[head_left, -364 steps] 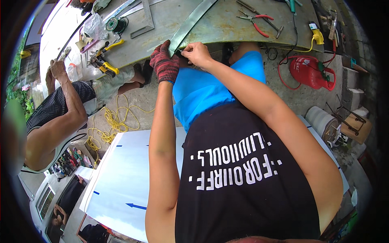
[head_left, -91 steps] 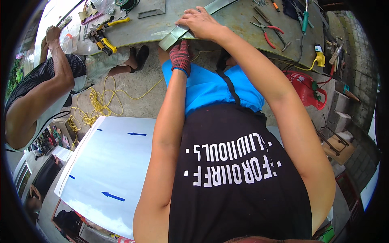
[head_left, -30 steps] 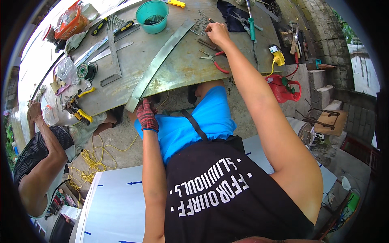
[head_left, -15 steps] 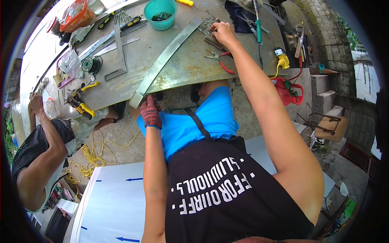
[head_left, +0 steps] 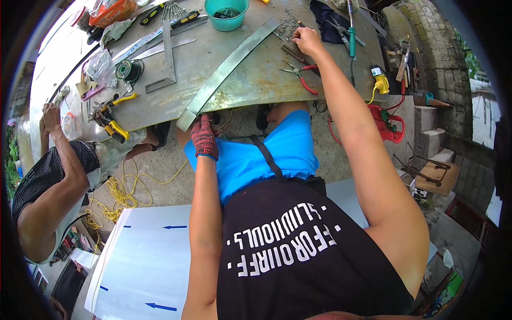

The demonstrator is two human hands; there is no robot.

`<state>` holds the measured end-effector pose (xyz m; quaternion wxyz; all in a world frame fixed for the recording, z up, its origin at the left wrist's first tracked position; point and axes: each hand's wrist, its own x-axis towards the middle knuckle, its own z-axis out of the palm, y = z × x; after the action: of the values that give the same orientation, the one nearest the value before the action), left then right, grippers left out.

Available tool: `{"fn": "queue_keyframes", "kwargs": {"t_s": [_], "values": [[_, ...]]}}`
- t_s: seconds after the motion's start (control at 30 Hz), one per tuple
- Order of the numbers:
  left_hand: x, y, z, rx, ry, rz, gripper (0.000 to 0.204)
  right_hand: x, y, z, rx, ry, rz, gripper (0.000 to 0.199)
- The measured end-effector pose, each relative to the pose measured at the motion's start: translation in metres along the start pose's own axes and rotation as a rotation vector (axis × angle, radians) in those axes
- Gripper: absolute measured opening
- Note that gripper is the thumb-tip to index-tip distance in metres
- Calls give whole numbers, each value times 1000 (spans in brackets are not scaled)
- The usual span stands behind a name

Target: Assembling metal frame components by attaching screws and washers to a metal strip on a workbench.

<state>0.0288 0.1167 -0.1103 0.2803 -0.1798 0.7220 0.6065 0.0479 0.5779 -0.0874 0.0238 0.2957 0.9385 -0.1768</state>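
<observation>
A long, flat strip of shiny sheet metal (head_left: pixel 229 72) lies slantwise across the table, its near end jutting over the front edge. My left hand (head_left: pixel 204 140), in a red and black checked glove, is closed at that near end, with its fingertips partly hidden against the strip's edge. Out on the tabletop, my bare right hand (head_left: pixel 308 41) has its fingers pinched together among small grey bits. A thin dark stick-like piece (head_left: pixel 301 24) shows at its fingertips; its kind is unclear. Red-handled pliers (head_left: pixel 301 77) and rusty metal bars (head_left: pixel 292 54) lie just nearer than this hand.
A green bowl (head_left: pixel 226 21), a metal square (head_left: pixel 169 69), a wire spool (head_left: pixel 128 70) and yellow-handled snips (head_left: pixel 112 120) lie on the left. A soldering iron (head_left: pixel 352 42) lies on the right. Another person's hand (head_left: pixel 52 117) is at the table's left edge. Yellow cord (head_left: pixel 120 194) coils on the floor.
The whole view has shifted a little, so the table and its things sit higher and further right. Both hands stay at about the same places on the strip and table.
</observation>
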Motion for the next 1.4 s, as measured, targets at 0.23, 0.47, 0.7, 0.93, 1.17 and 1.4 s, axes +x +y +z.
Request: {"fn": "queue_keyframes", "kwargs": {"t_s": [0.23,0.47,0.7,0.93,1.17,1.4], "values": [[0,-1,0,-18,-14,3,42,-8,1,-4,15,113,-38,15],[2,-3,0,-1,5,-2,42,-5,-1,-10,86,99,12,16],[1,-4,1,-14,24,5,41,-6,-6,-24,67,-76,125,28],[1,-2,1,-24,15,2,41,-13,12,-22,229,35,169,28],[0,1,1,-28,8,-21,42,-13,9,-4,182,69,82,26],[1,-1,1,-29,6,-28,41,-7,-7,-1,159,10,133,28]]}}
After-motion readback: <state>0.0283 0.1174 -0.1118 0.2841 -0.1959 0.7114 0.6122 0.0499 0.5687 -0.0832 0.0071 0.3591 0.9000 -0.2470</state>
